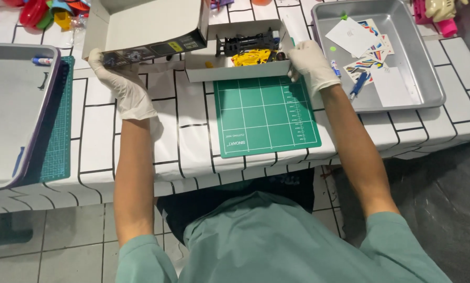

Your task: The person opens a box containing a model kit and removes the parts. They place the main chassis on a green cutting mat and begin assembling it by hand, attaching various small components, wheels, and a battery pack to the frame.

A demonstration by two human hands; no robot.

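Counting two gloved hands, two boxes, two metal trays. The box lid (140,31) at the table's far edge is gripped by the left hand (120,81). The open box (238,67), holding black and yellow parts, is clasped at its right end by the right hand (311,62). Papers and pens are held in the right tray (428,78).

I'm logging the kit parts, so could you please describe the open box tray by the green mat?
The shallow box tray looks like pale cardboard, open-topped, lying flat on the tiled tablecloth just beyond the green cutting mat. It holds black plastic parts and a yellow bag. The gloved right hand has its grip on the tray's right end; the box lid lies beside it.
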